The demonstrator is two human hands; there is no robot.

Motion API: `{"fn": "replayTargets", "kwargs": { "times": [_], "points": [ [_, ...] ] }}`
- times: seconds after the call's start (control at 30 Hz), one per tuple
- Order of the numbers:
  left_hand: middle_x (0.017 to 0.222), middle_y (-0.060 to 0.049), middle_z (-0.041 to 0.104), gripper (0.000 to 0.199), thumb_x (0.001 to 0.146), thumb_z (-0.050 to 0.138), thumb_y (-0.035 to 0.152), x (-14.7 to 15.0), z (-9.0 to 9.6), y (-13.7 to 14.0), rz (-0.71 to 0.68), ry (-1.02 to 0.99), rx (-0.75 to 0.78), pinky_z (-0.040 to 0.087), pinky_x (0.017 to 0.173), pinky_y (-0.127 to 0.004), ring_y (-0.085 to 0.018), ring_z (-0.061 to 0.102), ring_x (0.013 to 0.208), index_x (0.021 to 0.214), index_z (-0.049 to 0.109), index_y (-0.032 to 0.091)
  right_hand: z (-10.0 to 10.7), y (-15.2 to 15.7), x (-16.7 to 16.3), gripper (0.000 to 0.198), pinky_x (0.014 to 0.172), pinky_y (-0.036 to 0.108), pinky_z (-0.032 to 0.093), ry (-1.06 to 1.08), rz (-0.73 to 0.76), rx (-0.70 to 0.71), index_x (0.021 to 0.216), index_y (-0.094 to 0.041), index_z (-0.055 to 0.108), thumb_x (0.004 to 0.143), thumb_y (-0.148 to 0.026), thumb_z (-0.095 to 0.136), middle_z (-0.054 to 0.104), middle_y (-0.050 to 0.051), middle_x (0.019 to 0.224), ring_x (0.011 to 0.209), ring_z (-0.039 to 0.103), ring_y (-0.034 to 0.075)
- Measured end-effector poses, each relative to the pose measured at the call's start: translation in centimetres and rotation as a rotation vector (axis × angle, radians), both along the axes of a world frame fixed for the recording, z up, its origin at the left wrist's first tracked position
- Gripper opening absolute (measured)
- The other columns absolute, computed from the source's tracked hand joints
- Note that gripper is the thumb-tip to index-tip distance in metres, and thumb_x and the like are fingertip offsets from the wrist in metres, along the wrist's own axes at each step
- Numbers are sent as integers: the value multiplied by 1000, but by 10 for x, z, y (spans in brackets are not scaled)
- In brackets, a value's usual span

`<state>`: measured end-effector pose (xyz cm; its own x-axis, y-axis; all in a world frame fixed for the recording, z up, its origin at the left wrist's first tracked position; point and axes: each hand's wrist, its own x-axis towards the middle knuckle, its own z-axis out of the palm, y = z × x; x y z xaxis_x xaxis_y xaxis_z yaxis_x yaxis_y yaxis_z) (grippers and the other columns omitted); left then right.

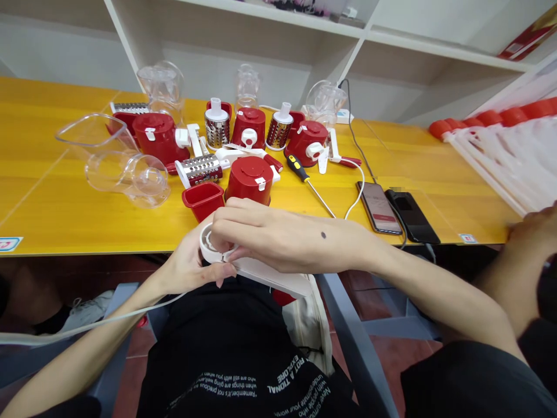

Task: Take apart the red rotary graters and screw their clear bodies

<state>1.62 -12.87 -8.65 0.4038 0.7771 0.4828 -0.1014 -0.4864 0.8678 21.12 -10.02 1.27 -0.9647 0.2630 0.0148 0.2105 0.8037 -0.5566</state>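
Bright, even light, seemingly from above. Soft shadows around the red base (250,177) near the worktop (39,157) front edge; dim below that edge. Glints on the clear hopper (150,181) toward the left end. White part (274,276) pale, little surface detail. Middle fairly sharp; co-worker's hand (537,232) past the front right corner motion-blurred. Wide-angle stretch at frame edges, shelf (270,14) lines slanting. Phone (378,208) text unreadable.

Black shirt (226,348), 6 o'clock: white print, inverted in view. Legible portions: "Remember, it's not precious when things are", "who are still with you when", "EXPLORE", "with people who underestimate your worth". Left sticker (9,244) at 9 o'clock, right sticker (467,238) and phone screen (379,204) at 3 o'clock: characters illegible.
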Motion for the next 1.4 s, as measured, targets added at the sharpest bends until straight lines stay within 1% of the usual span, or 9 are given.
{"fn": "replayTargets", "kwargs": {
  "times": [0.17, 0.37, 0.53, 0.67, 0.77, 0.9, 1.03, 1.23, 1.4],
  "points": [
    [54, 5, 63, 30, 96, 72, 40, -2, -6, 0, -163, -16, -5, 43, 42, -18, -11, 58, 39, 104, 54, 17, -1, 0, 0, 29, 94, 16, 19, 34, -11, 25, 98, -3, 50, 102, -23, 29, 50, 4, 113, 96, 22, -1],
    [63, 4, 69, 31, 97, 72, 39, -5, -12, 0, -178, -44, -18, 44, 43, -18, -11, 61, 42, 104, 51, 18, -7, 2, -1, 39, 97, 15, 22, 56, -55, -4, 97, -4, 51, 103, -33, 26, 52, 3, 114, 97, 24, -2],
    [65, 5, 68, 27, 97, 72, 35, -7, -16, 1, -166, -36, -20, 46, 45, -18, -10, 61, 45, 101, 51, 18, -14, 6, -1, 41, 100, 14, 22, 54, -49, -16, 114, -8, 55, 102, -38, 30, 51, 3, 119, 101, 26, -3],
    [67, 5, 65, 26, 97, 72, 30, -6, -15, 1, -155, -44, -11, 46, 44, -16, -9, 61, 45, 100, 50, 18, -20, 11, 3, 47, 97, 15, 21, 126, -25, 203, 111, -10, 57, 102, -47, 29, 50, 3, 119, 101, 24, -2],
    [67, 5, 66, 26, 96, 73, 28, -6, -14, 1, -163, -51, -1, 46, 44, -15, -8, 62, 44, 101, 50, 17, -22, 13, 6, 46, 96, 16, 21, 182, -2, 384, 109, -10, 57, 103, -44, 27, 50, 2, 117, 100, 21, -1],
    [62, 7, 65, 29, 94, 76, 26, -6, -14, 0, -154, -48, -11, 49, 46, -14, -9, 63, 44, 104, 51, 17, -22, 12, 7, 38, 96, 15, 19, 196, -2, 490, 110, -11, 56, 103, -36, 29, 49, 2, 114, 100, 20, -1],
    [65, 4, 67, 33, 96, 74, 34, -6, -11, -2, -162, -58, -37, 50, 43, -14, -10, 63, 43, 109, 51, 15, -27, 8, 7, 24, 98, 10, 23, 297, -5, 629, 109, -11, 52, 100, -29, 38, 50, 0, 113, 101, 21, -2],
    [68, 4, 66, 32, 96, 74, 38, -8, -10, -4, -148, -68, -72, 50, 43, -13, -8, 63, 45, 102, 52, 16, -35, 6, 9, 23, 99, 8, 32, 490, -98, 728, 108, -9, 49, 91, -23, 55, 53, 0, 109, 106, 31, -4],
    [72, 3, 66, 30, 97, 73, 36, -11, -10, -5, -91, -61, -107, 49, 39, -15, -8, 62, 42, 107, 53, 15, -9, 10, 21, 14, 98, 10, 39, 728, -274, 700, 97, -7, 50, 92, -20, 53, 53, -1, 94, 101, 44, -8]
  ]
}}
